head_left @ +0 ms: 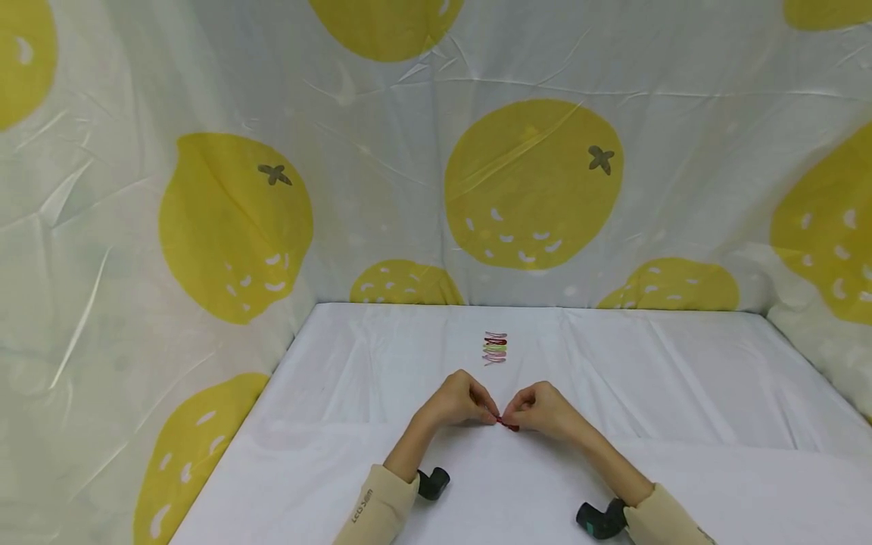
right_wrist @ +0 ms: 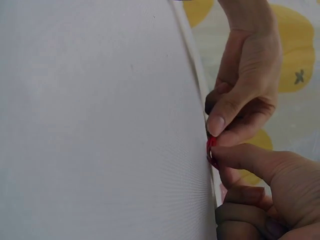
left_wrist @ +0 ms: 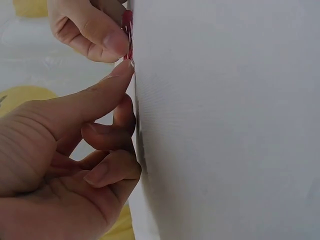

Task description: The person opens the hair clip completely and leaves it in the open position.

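A small red hair clip (head_left: 508,425) lies between the fingertips of both hands, just over the white table. My left hand (head_left: 462,399) pinches one end of it between thumb and fingers. From the other side, my right hand (head_left: 545,411) pinches the clip too. In the left wrist view, the red clip (left_wrist: 128,31) stretches from one thumb tip to the other hand. The right wrist view shows both thumbs pressed at the red clip (right_wrist: 211,150), with its middle partly hidden by fingers.
Farther back on the white-covered table (head_left: 381,356), several hair clips (head_left: 494,349) in pink, red and yellow-green lie in a short column. A lemon-patterned curtain (head_left: 381,189) hangs behind and at both sides. Black wrist devices (head_left: 434,483) sit by the sleeves.
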Tool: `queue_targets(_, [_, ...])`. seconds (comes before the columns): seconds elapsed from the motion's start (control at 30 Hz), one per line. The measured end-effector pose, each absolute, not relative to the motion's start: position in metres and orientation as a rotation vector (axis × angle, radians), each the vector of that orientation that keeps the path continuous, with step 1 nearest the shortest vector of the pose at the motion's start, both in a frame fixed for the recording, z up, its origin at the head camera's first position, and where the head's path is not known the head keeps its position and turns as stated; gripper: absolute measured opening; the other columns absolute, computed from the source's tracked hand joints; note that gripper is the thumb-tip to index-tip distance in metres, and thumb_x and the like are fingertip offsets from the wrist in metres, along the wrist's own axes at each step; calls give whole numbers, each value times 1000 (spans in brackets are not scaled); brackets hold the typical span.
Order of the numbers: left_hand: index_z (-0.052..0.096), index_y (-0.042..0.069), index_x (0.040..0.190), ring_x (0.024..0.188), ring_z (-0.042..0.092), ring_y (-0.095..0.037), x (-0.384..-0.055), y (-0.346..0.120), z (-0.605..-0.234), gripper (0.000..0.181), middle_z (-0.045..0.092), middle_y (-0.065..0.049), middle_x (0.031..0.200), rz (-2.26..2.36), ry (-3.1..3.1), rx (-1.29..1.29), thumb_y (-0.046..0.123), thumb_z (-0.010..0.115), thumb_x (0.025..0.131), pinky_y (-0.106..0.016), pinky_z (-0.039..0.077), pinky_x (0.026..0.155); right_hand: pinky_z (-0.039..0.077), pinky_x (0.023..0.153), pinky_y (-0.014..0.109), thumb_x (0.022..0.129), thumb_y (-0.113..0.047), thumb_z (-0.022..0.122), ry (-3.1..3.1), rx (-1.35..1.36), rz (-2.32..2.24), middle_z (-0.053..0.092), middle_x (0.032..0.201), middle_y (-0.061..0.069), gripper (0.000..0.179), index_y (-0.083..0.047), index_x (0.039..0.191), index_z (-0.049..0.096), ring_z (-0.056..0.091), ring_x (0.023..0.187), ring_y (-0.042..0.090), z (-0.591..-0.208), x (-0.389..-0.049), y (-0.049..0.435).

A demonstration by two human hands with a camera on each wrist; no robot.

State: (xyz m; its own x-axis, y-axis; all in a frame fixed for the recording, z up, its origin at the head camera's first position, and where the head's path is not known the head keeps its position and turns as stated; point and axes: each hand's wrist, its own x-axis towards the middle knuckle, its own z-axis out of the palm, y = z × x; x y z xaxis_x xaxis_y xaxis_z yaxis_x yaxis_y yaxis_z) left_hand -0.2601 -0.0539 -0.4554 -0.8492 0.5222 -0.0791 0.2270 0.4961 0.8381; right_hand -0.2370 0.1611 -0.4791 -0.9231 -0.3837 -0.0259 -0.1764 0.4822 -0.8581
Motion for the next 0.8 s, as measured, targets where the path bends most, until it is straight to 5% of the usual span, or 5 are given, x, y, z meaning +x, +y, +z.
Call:
queue_targets(0.37, [80, -2, 81, 65, 53, -4, -266, -58, -456, 3, 76, -10, 75, 1318, 2469, 572, -1, 82, 83, -18, 42, 60, 39, 58, 19, 90, -16, 77, 2542, -409, -1469, 70, 75, 0, 12, -5, 87, 79, 50, 64, 3, -479, -237, 161])
queue_targets(0.6, [80, -2, 85, 67, 55, -6, -267, -61, -450, 5, 75, -8, 80, 1448, 2477, 522, 3, 81, 86, -20, 44, 61, 33, 54, 18, 90, -20, 81, 2630, -353, -1584, 54, 63, -8, 11, -9, 87, 81, 41, 57, 0, -480, -240, 161])
queue_targets(0.8, [79, -3, 85, 67, 54, -9, -266, -61, -448, 5, 74, -11, 83, 1521, 2463, 547, 1, 82, 85, -20, 44, 61, 33, 52, 18, 92, -20, 79, 2606, -451, -1639, 65, 70, 1, 13, -7, 89, 80, 38, 54, 0, -480, -242, 161])
